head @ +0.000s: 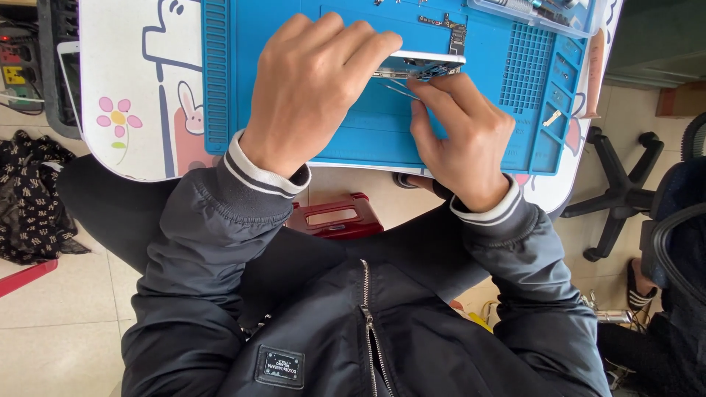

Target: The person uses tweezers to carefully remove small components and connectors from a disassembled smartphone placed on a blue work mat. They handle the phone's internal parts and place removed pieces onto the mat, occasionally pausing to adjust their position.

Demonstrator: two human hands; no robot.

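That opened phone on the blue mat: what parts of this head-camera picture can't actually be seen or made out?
- Opened phone: mostly covered by the left hand; only its right end shows.
- Tweezers: tips too thin to tell what they touch; the right hand hides the grip.
- Clear tray: cut off by the top edge, contents blurred.
- Small circuit board on the blue mat: parts too small to tell.
- Red stool: partly hidden by the sleeves.

this looked like a small home repair corner: a blue silicone work mat with moulded parts compartments (pixel 515 110) covered a white cartoon-printed table (pixel 140 110), a clear plastic tray of tools (pixel 544 15) sat on it, above a pale tiled floor (pixel 59 309).
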